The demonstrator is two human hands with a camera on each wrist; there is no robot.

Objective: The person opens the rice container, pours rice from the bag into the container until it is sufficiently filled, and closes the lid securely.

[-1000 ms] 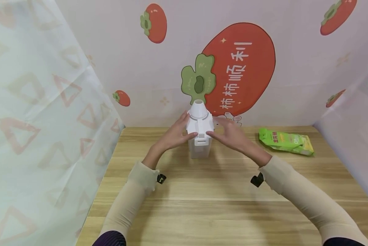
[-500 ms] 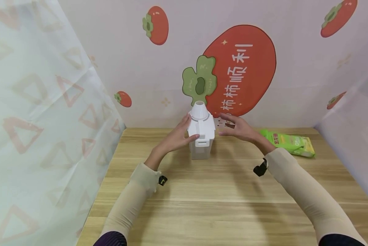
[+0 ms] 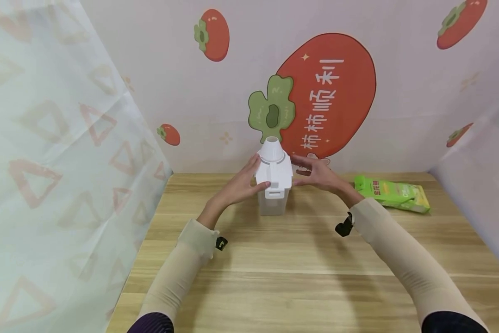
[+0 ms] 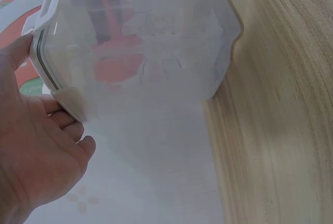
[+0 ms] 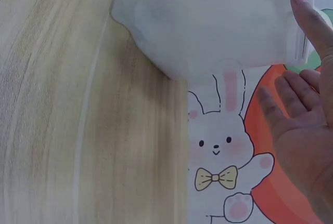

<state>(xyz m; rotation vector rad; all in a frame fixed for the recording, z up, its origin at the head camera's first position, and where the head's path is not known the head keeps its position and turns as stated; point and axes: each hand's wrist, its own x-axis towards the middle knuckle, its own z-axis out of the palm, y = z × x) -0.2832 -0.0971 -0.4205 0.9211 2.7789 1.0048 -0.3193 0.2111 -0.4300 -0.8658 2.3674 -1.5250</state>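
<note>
1. The left hand point(image 3: 238, 187) grasps the left side of a white lid point(image 3: 277, 172): its thumb lies at the front part and its fingers bend in at the side edge, as the left wrist view shows
2. The right hand point(image 3: 319, 175) is loose, its fingers spread and gently bent at the lid's right side, holding nothing; whether its thumb touches the lid or only hovers beside it, I cannot tell
3. Between the hands, a translucent plastic container point(image 3: 272, 207) stands upright on the table point(image 3: 274, 286), near the back wall, with the lid on its top
4. A white conical spout point(image 3: 272, 151) rises from the rear of the lid, and a slotted tab point(image 3: 274, 194) sits at its front
5. Beige sleeves cover both forearms, with a small black camera point(image 3: 221, 243) at the left wrist and another black camera point(image 3: 344, 226) at the right
6. Farther right, beyond the right wrist, a green and yellow package point(image 3: 393, 194) with printed lettering lies flat on the table
7. Behind everything, the wall sheet point(image 3: 216, 101) bears red persimmons, Chinese characters and, in the right wrist view, a rabbit with a bow tie point(image 5: 216, 146)
</note>
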